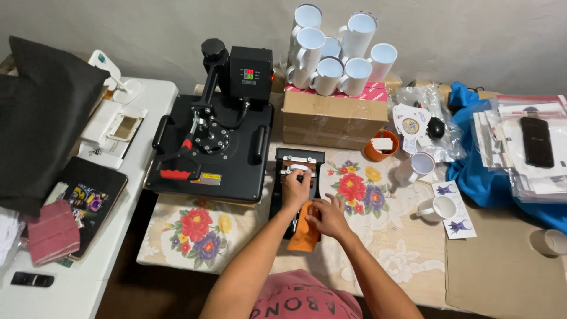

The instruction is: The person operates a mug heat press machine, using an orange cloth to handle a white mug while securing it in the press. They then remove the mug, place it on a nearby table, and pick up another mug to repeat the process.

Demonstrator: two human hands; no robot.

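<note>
A small black mug press [298, 162] stands on the floral tablecloth [360, 189] in front of me. My left hand [295, 188] is closed over its white handle at the middle of the frame. My right hand [328, 215] rests just behind it, fingers on the orange heating pad [304, 235] that sticks out of the press toward me. Whether a mug sits inside the pad is hidden by my hands.
A large black flat heat press [212, 147] stands to the left. Behind is a cardboard box [333, 121] stacked with several white mugs [342, 50]. Two white mugs [437, 207] and printed sheets lie right, near blue cloth [472, 177]. A white side table [88, 266] holds dark fabric.
</note>
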